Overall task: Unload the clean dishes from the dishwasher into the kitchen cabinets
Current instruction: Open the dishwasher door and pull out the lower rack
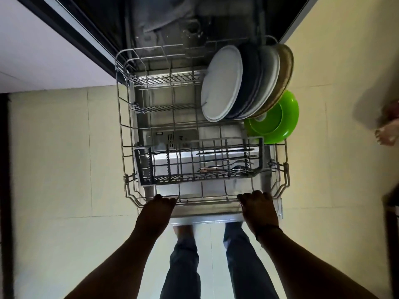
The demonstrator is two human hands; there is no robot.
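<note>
The wire lower rack (123, 134) of the dishwasher stands pulled out over the open door. My left hand (158, 209) and my right hand (258, 207) both grip its front rail, fingers curled over the wire. Several plates stand on edge at the rack's far right: a white plate (221, 83) in front, darker and beige ones behind it. A green bowl (275, 119) leans beside them at the right edge. The grey cutlery basket (142, 167) sits across the front and holds a few pieces of cutlery (226, 167) at its right end.
The dark dishwasher tub (172, 22) lies beyond the rack. Pale floor tiles (64, 147) spread on both sides. Another person's foot (387, 134) shows at the right edge. My legs and feet stand just behind the door's edge (205, 220).
</note>
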